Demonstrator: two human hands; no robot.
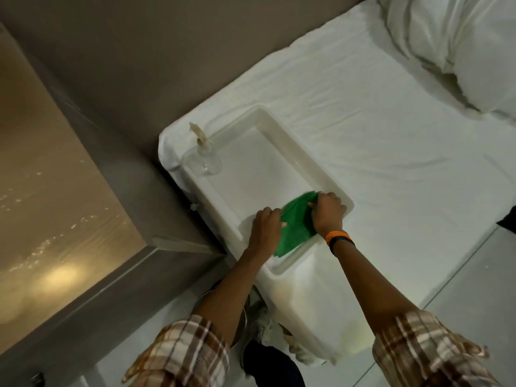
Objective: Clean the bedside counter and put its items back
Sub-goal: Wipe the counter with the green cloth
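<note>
— Worktop (50, 169) sits bare, left of the tray (321, 174); where's the cloth (296, 222)?
— In the tray's near end, on the bed (391, 141).
— Hands?
— Left hand (266, 226) and right hand (326, 212) both pinch the cloth. A bottle (202, 160) stands at the tray's far corner.

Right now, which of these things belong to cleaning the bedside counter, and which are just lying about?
Part of the job:
- green cleaning cloth, held by the left hand and right hand
- white rectangular plastic tray
- clear spray bottle standing in the tray
- glossy brown counter top

Just lying about:
- white bed sheet
- white pillow
</note>
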